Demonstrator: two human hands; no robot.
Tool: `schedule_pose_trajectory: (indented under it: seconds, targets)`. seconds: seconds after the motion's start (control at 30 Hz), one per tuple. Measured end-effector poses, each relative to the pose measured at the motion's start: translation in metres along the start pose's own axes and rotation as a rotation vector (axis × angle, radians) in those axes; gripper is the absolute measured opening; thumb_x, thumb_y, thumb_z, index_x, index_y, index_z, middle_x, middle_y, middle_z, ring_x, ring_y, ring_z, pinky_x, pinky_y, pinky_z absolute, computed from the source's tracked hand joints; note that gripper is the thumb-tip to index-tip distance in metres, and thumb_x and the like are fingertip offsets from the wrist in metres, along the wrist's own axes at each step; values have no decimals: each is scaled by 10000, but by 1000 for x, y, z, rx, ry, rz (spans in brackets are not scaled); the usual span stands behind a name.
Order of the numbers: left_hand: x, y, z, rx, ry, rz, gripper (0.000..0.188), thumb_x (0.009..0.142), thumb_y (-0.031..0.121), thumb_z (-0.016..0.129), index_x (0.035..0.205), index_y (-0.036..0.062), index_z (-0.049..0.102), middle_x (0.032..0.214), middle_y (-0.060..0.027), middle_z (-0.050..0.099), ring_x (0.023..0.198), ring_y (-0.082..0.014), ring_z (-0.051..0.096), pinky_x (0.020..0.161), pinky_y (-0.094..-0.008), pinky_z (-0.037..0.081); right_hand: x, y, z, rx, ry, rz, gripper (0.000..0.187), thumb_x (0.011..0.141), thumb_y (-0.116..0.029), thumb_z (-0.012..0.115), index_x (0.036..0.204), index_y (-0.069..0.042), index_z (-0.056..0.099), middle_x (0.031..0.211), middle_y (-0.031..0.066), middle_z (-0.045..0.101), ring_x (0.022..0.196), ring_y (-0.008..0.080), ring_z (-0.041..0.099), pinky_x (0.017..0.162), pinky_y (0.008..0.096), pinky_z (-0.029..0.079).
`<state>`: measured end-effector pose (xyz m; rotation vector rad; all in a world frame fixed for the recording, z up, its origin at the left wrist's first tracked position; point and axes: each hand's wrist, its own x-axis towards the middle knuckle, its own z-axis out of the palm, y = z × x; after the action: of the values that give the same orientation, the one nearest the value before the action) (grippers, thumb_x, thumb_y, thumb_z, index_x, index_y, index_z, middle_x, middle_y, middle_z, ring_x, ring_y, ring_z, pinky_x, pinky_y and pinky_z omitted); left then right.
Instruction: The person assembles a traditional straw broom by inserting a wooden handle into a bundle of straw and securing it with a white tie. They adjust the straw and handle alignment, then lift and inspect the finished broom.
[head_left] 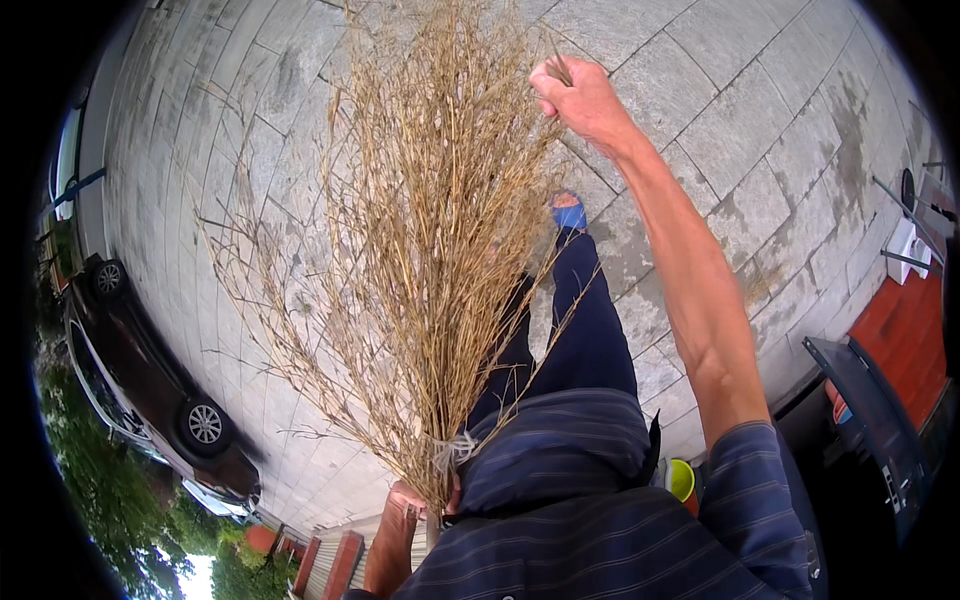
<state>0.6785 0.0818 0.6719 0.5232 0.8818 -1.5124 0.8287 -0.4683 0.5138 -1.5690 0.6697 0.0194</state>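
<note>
A large broom of dry, straw-coloured twigs fans out in front of me, its bristles pointing away. Light string is wound around its narrow neck. Close to my body, my left hand is closed around the broom just below the string; part of that hand is hidden behind the twigs. My right arm reaches far forward, and my right hand is closed in a pinch beside the right edge of the bristles. A short piece of twig sticks out between its fingers.
Grey stone paving spreads under me. A blue sandal shows on my foot. At left stands a dark car. To the right are an open dark door, a red floor and a yellow-green bucket.
</note>
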Motion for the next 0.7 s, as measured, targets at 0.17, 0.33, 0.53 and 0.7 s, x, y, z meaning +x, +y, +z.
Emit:
schedule_pose_trajectory:
  seconds: [0.17,0.33,0.53,0.7]
  targets:
    - [1,1,14,-30,75,-18,664,542,206,759,1066,-142,547,820,-298,622,659,-365,633,555,-394,498,4,10,22,-268,32,-394,314,924,-181,553,1188,-19,604,996,201,680,896,291,659,874,431,509]
    - [0,3,7,-30,51,-52,651,565,237,758,1055,-137,549,811,-295,619,645,-362,626,543,-392,494,7,-8,13,-444,-58,-273,225,935,-223,548,1019,-42,652,870,184,670,813,344,643,806,456,511]
    - [2,7,4,-41,25,-73,639,592,274,756,1042,-131,551,800,-292,614,627,-359,618,530,-390,488,3,-1,15,-536,150,-317,219,938,-220,553,873,-30,641,734,127,652,660,289,626,638,430,512]
    - [6,8,-2,-61,-11,-71,632,614,304,755,1031,-126,553,791,-289,610,612,-357,611,518,-388,483,11,-5,3,-260,372,-27,155,904,-133,558,787,-50,616,641,39,571,506,106,482,444,291,404]
